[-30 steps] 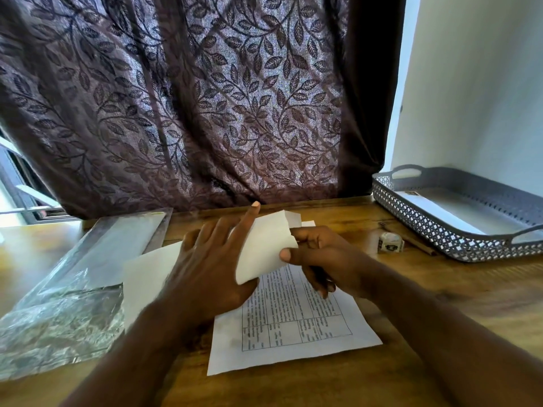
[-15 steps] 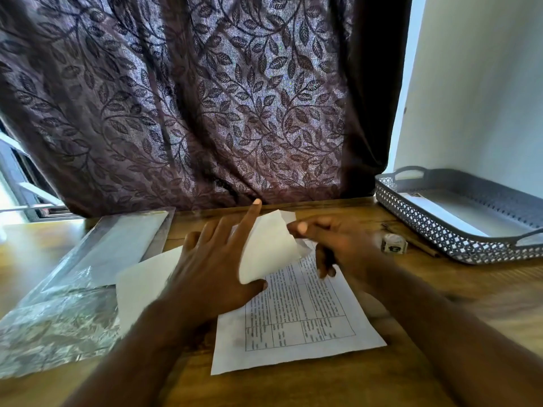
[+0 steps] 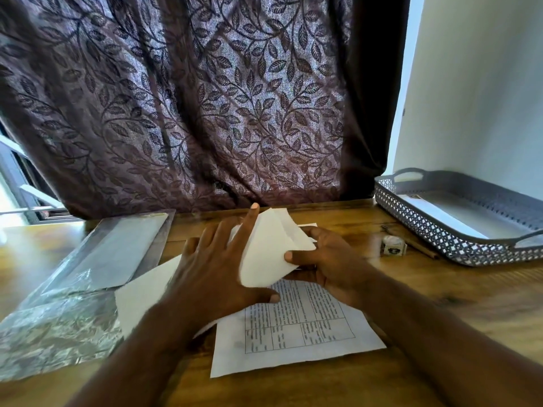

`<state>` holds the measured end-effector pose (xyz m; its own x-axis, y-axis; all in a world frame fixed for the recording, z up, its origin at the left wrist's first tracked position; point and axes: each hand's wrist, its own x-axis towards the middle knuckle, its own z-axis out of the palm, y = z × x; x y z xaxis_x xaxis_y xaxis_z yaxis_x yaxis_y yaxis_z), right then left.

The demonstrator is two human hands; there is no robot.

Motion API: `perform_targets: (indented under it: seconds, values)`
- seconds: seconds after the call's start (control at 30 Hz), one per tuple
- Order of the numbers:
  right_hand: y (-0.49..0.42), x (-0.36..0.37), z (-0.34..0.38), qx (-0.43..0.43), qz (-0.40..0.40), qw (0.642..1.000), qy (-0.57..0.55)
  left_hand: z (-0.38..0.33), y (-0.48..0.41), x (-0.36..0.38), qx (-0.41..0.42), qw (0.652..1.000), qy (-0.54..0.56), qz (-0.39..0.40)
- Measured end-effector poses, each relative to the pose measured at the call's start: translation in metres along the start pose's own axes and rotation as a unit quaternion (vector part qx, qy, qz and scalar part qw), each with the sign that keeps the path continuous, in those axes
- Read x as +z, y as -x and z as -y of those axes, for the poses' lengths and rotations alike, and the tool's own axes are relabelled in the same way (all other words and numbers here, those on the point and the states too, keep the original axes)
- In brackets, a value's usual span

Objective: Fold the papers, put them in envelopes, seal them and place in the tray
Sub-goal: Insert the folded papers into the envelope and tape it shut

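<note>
At the far left a shiny plastic bag [image 3: 67,292] lies on the wooden bench [image 3: 458,301], with flat pale things inside it. Just to its right is a white sheet [image 3: 141,295] (it may be an envelope, I cannot tell). The left hand [image 3: 217,271] lies flat on top of this sheet. Its fingers are straight and spread wide, and the first finger points up along the part that lifts. The right end of the sheet stands up off the bench in a bend, and the right hand [image 3: 332,259] pinches that end, thumb on top and fingers under. Below both hands a printed paper [image 3: 299,336] with a grid of boxes and small words lies flat on the bench. Further right a small white pot [image 3: 393,245] sits beside a thin brown stick [image 3: 420,249]. At the far right stands the grey tray [image 3: 426,235] with holes in its wall, and a flat white thing [image 3: 435,214] lies in it. A purple curtain [image 3: 205,113] with leaves hangs behind.
</note>
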<state>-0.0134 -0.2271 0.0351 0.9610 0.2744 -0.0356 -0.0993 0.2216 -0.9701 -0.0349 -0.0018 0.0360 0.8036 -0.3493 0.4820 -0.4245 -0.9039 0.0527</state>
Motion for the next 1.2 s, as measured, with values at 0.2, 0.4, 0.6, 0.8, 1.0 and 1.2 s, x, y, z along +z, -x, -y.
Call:
perform_targets:
  seconds: [0.2, 0.4, 0.6, 0.8, 1.0, 1.2]
  values:
    - [-0.006, -0.011, 0.004, -0.037, -0.058, 0.997, -0.029, 0.01, -0.006, 0.002, -0.1, 0.989, 0.106, -0.023]
    - [-0.008, -0.023, 0.009, -0.055, -0.137, 0.988, -0.035, 0.013, -0.007, -0.004, -0.218, 0.914, 0.339, 0.039]
    - [-0.007, -0.024, 0.007, -0.043, -0.116, 0.992, -0.017, -0.007, -0.01, -0.014, -0.225, 0.762, 0.588, 0.151]
    - [-0.008, -0.013, -0.006, -0.001, -0.032, 0.999, 0.018, -0.012, -0.009, 0.0, -0.268, 0.751, 0.596, 0.094]
    - [-0.004, -0.01, -0.007, -0.001, 0.023, 0.998, 0.053, -0.006, -0.009, 0.01, -0.244, 0.759, 0.601, 0.055]
    - [-0.004, -0.011, -0.007, -0.009, 0.024, 0.998, 0.056, -0.007, -0.008, 0.009, -0.249, 0.725, 0.639, 0.06]
